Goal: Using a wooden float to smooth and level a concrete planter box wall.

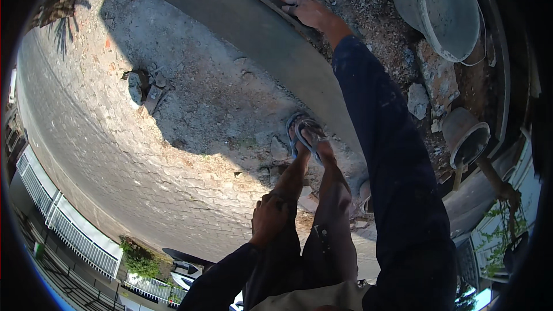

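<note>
My right hand (311, 14) reaches far forward to the right edge of a smooth grey concrete strip (271, 46). Its fingers close over a long, thin, flat bar (283, 10) lying along that edge; whether the bar is wood or metal I cannot tell. Loose rubble and soil (363, 20) border it on the right. My left hand (269, 217) rests on my left knee, holding nothing, its fingers laid over the leg. My feet, in flip-flops (300, 132), stand close by the near left side of the concrete strip.
At the far right a large dusty bucket (450, 14) lies near a smaller bucket (468, 138), with broken masonry (438, 78) between them. Left of the strip are gritty ground, a lump of rubble (137, 87) and wavy paving (115, 155). A white fence (75, 224) stands at lower left.
</note>
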`<state>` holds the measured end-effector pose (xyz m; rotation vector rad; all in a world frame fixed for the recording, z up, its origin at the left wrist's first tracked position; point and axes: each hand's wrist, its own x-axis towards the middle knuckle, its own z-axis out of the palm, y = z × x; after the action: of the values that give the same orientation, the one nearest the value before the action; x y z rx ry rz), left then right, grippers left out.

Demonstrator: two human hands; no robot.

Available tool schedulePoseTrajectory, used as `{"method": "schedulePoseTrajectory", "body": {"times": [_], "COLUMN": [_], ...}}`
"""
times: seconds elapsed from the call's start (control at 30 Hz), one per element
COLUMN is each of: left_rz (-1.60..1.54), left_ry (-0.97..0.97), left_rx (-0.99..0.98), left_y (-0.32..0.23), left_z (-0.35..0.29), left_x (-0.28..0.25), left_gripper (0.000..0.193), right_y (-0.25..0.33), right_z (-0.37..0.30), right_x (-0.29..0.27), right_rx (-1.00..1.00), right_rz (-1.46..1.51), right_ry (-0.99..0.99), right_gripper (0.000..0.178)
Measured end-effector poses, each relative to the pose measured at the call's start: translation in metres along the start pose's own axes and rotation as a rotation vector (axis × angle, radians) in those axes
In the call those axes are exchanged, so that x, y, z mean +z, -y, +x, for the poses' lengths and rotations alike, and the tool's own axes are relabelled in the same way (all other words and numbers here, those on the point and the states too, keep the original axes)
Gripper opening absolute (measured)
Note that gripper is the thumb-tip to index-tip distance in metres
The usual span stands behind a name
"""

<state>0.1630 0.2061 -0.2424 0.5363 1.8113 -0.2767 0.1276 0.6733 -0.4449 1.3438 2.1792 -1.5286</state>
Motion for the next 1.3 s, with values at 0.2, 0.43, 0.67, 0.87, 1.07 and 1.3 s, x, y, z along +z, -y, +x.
{"method": "schedulePoseTrajectory", "body": {"times": [0.2,0.43,0.67,0.87,1.07,1.3], "left_rz": [-0.128,-0.236,0.141,0.362,0.516,0.523], "left_ry": [0.010,-0.195,-0.664,-0.774,-0.591,-0.554], "left_rx": [-0.056,0.028,0.483,0.375,0.284,0.200], "left_y": [0.018,0.045,-0.063,-0.139,-0.139,-0.156], "left_z": [0.019,0.079,0.243,0.341,0.372,0.367], "left_x": [-0.035,-0.107,-0.321,-0.482,-0.507,-0.508], "left_gripper": [0.032,0.045,0.102,0.135,0.143,0.142], "right_y": [-0.118,-0.057,0.105,-0.012,-0.054,0.110], "right_z": [-0.060,-0.066,0.080,0.061,0.002,0.155], "right_x": [0.008,-0.015,-0.027,0.017,-0.009,-0.003], "right_rx": [0.240,0.229,-0.023,0.107,0.171,-0.112], "right_rz": [-0.119,-0.020,0.087,-0.009,0.053,0.337], "right_ry": [0.249,0.140,0.150,0.246,0.180,0.136], "right_gripper": [0.047,0.046,0.049,0.045,0.047,0.047]}}
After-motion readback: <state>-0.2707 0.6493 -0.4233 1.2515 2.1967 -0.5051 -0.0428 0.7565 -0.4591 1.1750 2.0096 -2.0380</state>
